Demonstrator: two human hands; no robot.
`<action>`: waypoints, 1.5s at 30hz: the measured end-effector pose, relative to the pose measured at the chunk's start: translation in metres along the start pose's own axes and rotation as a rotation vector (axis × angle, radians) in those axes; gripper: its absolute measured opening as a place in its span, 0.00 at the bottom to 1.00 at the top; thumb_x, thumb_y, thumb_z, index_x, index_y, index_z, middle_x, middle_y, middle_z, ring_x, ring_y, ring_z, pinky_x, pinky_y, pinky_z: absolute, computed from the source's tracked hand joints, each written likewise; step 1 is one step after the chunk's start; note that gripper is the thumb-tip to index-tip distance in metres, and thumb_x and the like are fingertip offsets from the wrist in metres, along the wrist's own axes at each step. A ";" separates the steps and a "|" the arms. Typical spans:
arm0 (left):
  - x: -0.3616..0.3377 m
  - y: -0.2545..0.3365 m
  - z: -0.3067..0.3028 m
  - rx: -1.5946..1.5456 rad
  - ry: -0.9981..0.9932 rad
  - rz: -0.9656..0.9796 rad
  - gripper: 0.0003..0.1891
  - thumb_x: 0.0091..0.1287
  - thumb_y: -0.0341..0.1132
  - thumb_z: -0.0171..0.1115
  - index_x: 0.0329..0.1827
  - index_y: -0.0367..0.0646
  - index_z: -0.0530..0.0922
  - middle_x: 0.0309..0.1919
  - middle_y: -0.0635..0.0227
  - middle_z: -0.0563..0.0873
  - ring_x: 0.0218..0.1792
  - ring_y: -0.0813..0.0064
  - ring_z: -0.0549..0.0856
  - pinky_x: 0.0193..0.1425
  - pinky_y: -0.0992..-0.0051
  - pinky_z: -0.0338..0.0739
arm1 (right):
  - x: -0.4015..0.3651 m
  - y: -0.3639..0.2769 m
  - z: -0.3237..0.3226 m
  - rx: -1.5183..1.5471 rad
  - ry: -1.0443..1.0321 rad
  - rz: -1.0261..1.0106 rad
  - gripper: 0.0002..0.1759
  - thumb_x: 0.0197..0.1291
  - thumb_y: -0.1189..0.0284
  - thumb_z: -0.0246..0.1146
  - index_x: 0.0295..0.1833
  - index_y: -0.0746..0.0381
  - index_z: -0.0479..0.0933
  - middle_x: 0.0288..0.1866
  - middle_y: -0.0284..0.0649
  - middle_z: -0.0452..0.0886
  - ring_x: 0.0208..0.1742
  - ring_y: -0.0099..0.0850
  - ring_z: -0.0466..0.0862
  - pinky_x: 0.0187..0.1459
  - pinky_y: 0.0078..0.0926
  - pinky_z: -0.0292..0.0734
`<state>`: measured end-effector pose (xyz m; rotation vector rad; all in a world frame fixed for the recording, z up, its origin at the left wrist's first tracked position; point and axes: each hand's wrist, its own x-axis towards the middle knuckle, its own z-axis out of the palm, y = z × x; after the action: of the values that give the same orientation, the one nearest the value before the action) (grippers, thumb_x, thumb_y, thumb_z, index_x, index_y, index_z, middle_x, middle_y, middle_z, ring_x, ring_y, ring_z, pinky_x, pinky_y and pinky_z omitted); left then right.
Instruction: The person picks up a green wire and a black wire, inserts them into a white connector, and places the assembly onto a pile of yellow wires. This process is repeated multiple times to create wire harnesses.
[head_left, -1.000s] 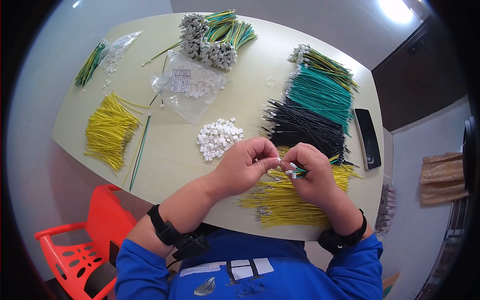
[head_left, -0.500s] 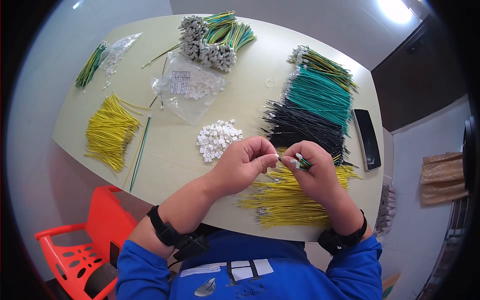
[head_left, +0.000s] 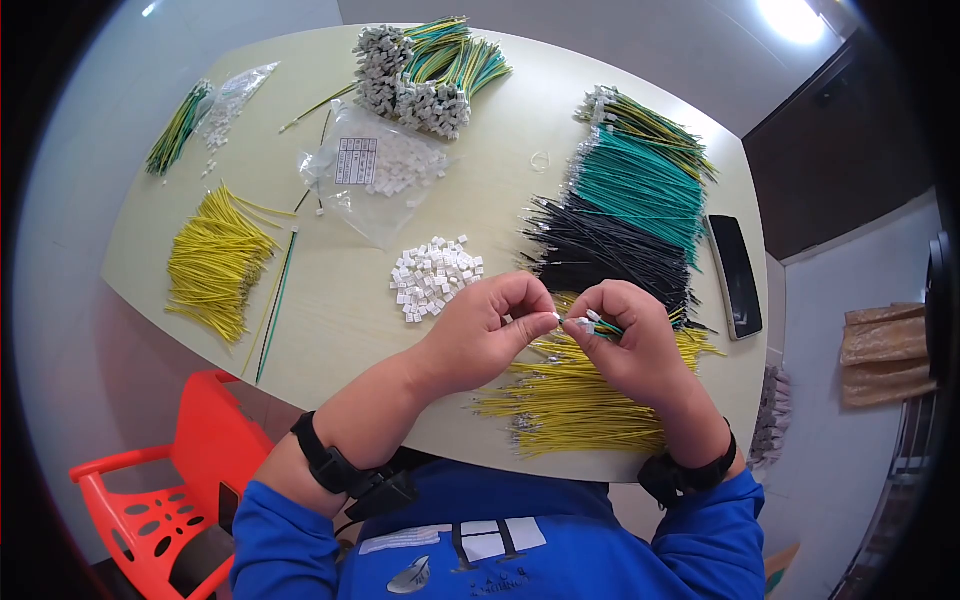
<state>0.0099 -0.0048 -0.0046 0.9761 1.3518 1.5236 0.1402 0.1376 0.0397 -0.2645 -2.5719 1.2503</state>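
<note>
My left hand (head_left: pixel 497 328) pinches a small white connector housing, mostly covered by the thumb and finger. Close against it, my right hand (head_left: pixel 632 338) is closed on a few thin wires (head_left: pixel 608 326), green ones among them, with white connectors (head_left: pixel 588 324) at their ends. The fingertips of both hands nearly meet. Beneath them lie yellow wires (head_left: pixel 580 400) with metal terminals. A pile of loose white connector housings (head_left: pixel 435 279) sits just left of my left hand. Black wires (head_left: pixel 610 250) and green wires (head_left: pixel 640 190) are laid out beyond my right hand.
A phone (head_left: pixel 734 277) lies at the table's right edge. At the back are finished-looking wire bundles with connectors (head_left: pixel 415 85) and a labelled plastic bag (head_left: pixel 375 170) of housings. More yellow wires (head_left: pixel 218 265) lie on the left. A red chair (head_left: pixel 205 450) stands beside the table.
The hands stay together in nearly the same place. The white connectors and wires at my right fingertips have turned slightly. The whole view has shifted a little.
</note>
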 end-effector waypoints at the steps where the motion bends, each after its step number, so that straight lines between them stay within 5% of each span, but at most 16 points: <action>1: 0.000 0.000 0.000 -0.001 0.000 0.000 0.04 0.67 0.29 0.60 0.40 0.40 0.74 0.29 0.79 0.75 0.29 0.92 0.70 0.32 0.88 0.65 | 0.000 0.000 0.001 -0.003 0.013 -0.008 0.05 0.53 0.77 0.67 0.32 0.64 0.76 0.27 0.36 0.75 0.30 0.28 0.74 0.33 0.24 0.67; 8: -0.002 0.009 0.000 0.220 0.031 0.105 0.03 0.67 0.28 0.59 0.39 0.40 0.74 0.29 0.79 0.74 0.28 0.93 0.67 0.28 0.89 0.62 | 0.000 0.002 0.002 -0.017 0.013 -0.074 0.05 0.53 0.78 0.66 0.32 0.64 0.75 0.27 0.35 0.74 0.30 0.27 0.73 0.33 0.23 0.66; 35: 0.000 -0.002 -0.001 0.080 0.048 0.149 0.03 0.66 0.26 0.61 0.40 0.39 0.75 0.30 0.76 0.77 0.30 0.91 0.71 0.31 0.88 0.66 | 0.000 -0.015 -0.003 -0.165 0.049 -0.030 0.04 0.54 0.78 0.65 0.33 0.65 0.76 0.29 0.38 0.77 0.32 0.30 0.77 0.33 0.25 0.70; 45: -0.001 0.010 0.002 0.260 0.081 0.181 0.03 0.64 0.28 0.64 0.37 0.41 0.79 0.28 0.79 0.79 0.27 0.92 0.72 0.30 0.88 0.66 | -0.002 -0.025 -0.010 -0.323 -0.122 0.022 0.04 0.56 0.77 0.61 0.38 0.62 0.77 0.26 0.42 0.78 0.26 0.35 0.80 0.30 0.26 0.73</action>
<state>0.0113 -0.0054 0.0058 1.2372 1.5836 1.5601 0.1441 0.1295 0.0651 -0.2874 -2.8791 0.8757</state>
